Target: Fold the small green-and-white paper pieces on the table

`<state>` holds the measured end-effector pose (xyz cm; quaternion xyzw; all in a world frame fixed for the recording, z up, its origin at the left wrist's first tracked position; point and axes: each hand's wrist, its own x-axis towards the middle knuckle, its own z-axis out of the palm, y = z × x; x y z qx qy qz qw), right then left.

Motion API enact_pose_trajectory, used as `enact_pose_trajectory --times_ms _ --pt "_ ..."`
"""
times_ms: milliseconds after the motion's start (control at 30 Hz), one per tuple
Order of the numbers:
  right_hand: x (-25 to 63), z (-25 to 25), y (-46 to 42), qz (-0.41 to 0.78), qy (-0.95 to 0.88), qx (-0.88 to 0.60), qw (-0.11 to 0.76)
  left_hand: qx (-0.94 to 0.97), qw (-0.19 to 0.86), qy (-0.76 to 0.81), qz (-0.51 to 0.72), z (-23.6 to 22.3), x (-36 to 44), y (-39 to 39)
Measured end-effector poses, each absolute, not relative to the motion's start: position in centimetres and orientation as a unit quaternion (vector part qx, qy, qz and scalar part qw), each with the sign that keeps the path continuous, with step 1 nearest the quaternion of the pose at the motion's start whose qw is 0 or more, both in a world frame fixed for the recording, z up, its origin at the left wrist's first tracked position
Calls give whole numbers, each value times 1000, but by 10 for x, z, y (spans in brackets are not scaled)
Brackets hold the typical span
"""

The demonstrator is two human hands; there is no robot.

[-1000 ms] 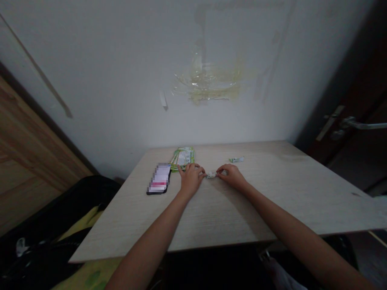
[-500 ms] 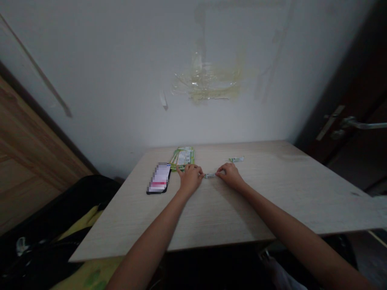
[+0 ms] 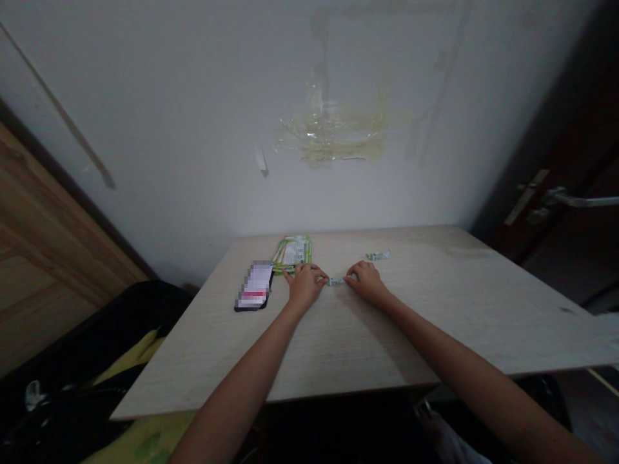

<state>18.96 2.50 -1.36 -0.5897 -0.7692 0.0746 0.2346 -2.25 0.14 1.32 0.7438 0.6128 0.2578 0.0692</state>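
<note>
A small white and green paper strip (image 3: pixel 336 281) lies on the pale wooden table (image 3: pixel 435 322) between my two hands. My left hand (image 3: pixel 303 283) pinches its left end and my right hand (image 3: pixel 365 281) pinches its right end, both with fingers curled and resting on the table. A stack of green and white packets (image 3: pixel 293 251) lies just behind my left hand. A second small paper scrap (image 3: pixel 378 256) lies behind my right hand.
A black phone (image 3: pixel 255 287) lies left of my left hand. A white wall with tape marks stands behind the table. A dark door with a metal handle (image 3: pixel 561 196) is at the right. Dark and yellow cloth (image 3: pixel 97 361) lies at lower left.
The strip looked bunched between my hands a second ago and now lies stretched flatter. My hands have barely moved.
</note>
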Motion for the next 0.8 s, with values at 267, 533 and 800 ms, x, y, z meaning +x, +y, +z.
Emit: enact_pose_trajectory --times_ms 267,533,800 --pt "188 -14 25 65 -769 -592 233 744 57 622 236 13 -14 -3" --pt "187 -15 25 59 -769 -587 248 724 52 634 269 7 -12 -1" --pt "182 -14 25 55 -758 -606 236 694 56 661 279 4 -9 2"
